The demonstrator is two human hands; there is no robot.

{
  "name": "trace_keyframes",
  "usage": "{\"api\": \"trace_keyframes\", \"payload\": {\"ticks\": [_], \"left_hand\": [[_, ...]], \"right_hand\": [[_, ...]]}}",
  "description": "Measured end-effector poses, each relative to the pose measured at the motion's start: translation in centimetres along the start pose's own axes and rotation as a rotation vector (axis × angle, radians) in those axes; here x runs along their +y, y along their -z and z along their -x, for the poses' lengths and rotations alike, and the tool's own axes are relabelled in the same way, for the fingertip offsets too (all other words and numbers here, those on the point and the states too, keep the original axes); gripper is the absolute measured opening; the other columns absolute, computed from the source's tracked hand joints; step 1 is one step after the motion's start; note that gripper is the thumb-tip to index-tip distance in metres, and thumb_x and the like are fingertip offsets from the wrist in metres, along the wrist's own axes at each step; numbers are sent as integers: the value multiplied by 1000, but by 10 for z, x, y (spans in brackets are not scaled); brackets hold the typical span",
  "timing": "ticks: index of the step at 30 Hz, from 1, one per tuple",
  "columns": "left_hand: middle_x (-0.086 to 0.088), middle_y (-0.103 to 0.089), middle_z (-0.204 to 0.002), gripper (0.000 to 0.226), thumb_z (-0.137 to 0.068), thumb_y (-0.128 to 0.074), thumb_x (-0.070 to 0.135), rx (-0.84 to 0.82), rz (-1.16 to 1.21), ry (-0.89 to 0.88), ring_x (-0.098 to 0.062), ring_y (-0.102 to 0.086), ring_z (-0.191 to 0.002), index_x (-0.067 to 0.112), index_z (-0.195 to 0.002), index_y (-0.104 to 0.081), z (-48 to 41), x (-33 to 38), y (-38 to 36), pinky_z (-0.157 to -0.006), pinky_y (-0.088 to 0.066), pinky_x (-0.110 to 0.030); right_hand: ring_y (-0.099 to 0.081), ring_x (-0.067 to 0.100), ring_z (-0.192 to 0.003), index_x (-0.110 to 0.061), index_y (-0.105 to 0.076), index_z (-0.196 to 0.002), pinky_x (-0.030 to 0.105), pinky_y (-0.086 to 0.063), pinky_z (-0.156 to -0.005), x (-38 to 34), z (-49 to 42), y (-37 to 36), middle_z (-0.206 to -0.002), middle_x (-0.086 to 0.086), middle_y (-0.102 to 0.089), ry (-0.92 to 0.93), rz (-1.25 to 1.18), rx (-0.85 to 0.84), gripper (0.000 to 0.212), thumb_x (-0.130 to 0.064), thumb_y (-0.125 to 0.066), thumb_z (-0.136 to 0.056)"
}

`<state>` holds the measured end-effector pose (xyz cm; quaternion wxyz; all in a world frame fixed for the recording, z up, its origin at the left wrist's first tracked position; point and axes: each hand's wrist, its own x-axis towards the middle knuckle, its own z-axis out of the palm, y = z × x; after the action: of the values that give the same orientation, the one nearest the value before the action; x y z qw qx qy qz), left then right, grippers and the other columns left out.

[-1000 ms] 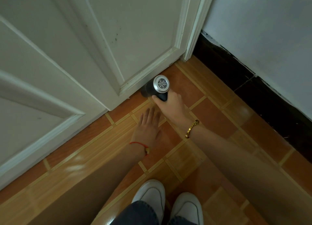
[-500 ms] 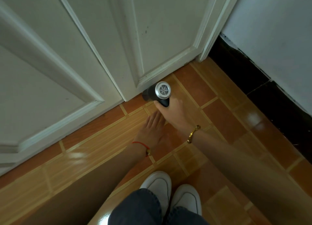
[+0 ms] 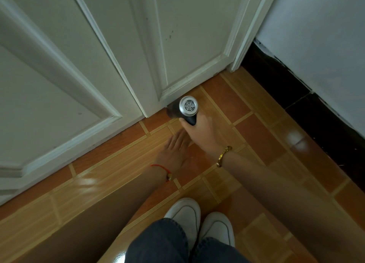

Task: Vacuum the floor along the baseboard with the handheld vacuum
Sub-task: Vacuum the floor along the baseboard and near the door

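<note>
Black-bodied, with a silver grilled end cap facing the camera, the handheld vacuum point(image 3: 182, 110) sits low at the foot of a white panelled door point(image 3: 189, 45), its front end hidden against the door's bottom edge. The right hand point(image 3: 203, 133) is closed around the vacuum's dark handle; a gold bracelet point(image 3: 223, 156) circles that wrist. The left hand point(image 3: 175, 154) lies flat and spread, palm down on the floor point(image 3: 110, 164), just beside the right hand and holding nothing; a red cord bracelet point(image 3: 162, 169) is at its wrist. Flooring is glossy orange-brown tile with pale striped borders, showing light reflections. A second white panelled door leaf point(image 3: 49, 85) stands to the left. To the right, a black baseboard point(image 3: 308, 108) runs beneath a pale wall point(image 3: 320, 35), its upper edge ragged. White shoes point(image 3: 201, 223) and dark jeans appear at the lower edge.
</note>
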<state>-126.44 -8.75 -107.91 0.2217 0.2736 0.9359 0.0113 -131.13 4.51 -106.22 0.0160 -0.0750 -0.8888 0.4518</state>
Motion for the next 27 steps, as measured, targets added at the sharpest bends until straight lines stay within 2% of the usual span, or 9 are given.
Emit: {"api": "trace_keyframes", "payload": {"ticks": [5, 12, 17, 19, 20, 21, 22, 23, 27], "left_hand": [[-11, 18, -162, 71, -105, -26, 44, 2, -5, -39, -27, 15, -150, 12, -154, 13, -4, 0, -6, -123, 0, -42], [-12, 10, -164, 67, -105, -23, 45, 17, 27, -18, -27, 13, -150, 12, -155, 7, -14, 1, -7, -123, 6, -40], [-13, 10, -163, 71, -104, -30, 44, 66, 79, -8, -28, 10, -151, 10, -155, 6, -25, -2, -8, -121, 8, -38], [-14, 9, -163, 72, -104, -34, 43, 90, 72, -19, -29, 8, -151, 11, -155, 6, -28, -3, -8, -120, 7, -39], [-14, 9, -163, 72, -103, -36, 42, 101, 66, -22, -29, 8, -151, 11, -155, 5, -30, -3, -8, -120, 7, -39], [-14, 9, -163, 72, -103, -37, 41, 107, 57, -25, -29, 8, -151, 12, -155, 3, -31, -3, -8, -121, 7, -40], [-14, 9, -163, 71, -102, -37, 40, 101, 56, -24, -29, 8, -151, 12, -155, 1, -33, -2, -6, -121, 6, -40], [-14, 9, -163, 71, -102, -38, 39, 104, 57, -23, -29, 8, -151, 11, -156, -1, -35, -2, -6, -121, 6, -41], [-14, 11, -163, 70, -103, -35, 39, 109, 46, 0, -29, 11, -151, 11, -156, 1, -38, 5, -1, -123, 6, -41]], "right_hand": [[-57, 9, -78, 0, -67, -104, -1, -37, -55, 3, -9, 13, -88, 2, -65, -49, -2, 70, 31, -25, -75, -88], [-58, 7, -84, -3, -67, -107, 0, -39, -59, 0, -2, 4, -92, -1, -66, -1, -8, -65, 32, -27, -76, -87], [-58, 10, -78, -5, -67, -99, -3, -36, -55, 4, -10, 19, -82, -6, -59, -79, -4, 68, 27, -27, -76, -87], [-66, 19, -85, -5, -67, -105, -3, -36, -55, 9, -16, 31, -89, -2, -67, -121, 2, 148, 31, -29, -76, -87], [-68, 23, -92, -6, -66, -112, 0, -38, -61, 13, -19, 36, -99, 2, -72, -140, 18, 176, 36, -31, -75, -87], [-69, 25, -97, -8, -64, -118, 10, -44, -67, 16, -21, 41, -106, 6, -73, -166, 44, 193, 40, -33, -73, -88], [-69, 27, -99, -10, -63, -120, 22, -48, -70, 19, -23, 44, -109, 7, -73, -191, 63, 202, 42, -36, -72, -88], [-69, 27, -100, -11, -63, -120, 27, -48, -71, 22, -23, 46, -109, 7, -73, -204, 73, 206, 42, -37, -72, -88], [-69, 23, -101, -13, -63, -121, 29, -52, -74, 28, -18, 47, -110, 4, -73, -170, 64, 114, 44, -40, -72, -87]]}}
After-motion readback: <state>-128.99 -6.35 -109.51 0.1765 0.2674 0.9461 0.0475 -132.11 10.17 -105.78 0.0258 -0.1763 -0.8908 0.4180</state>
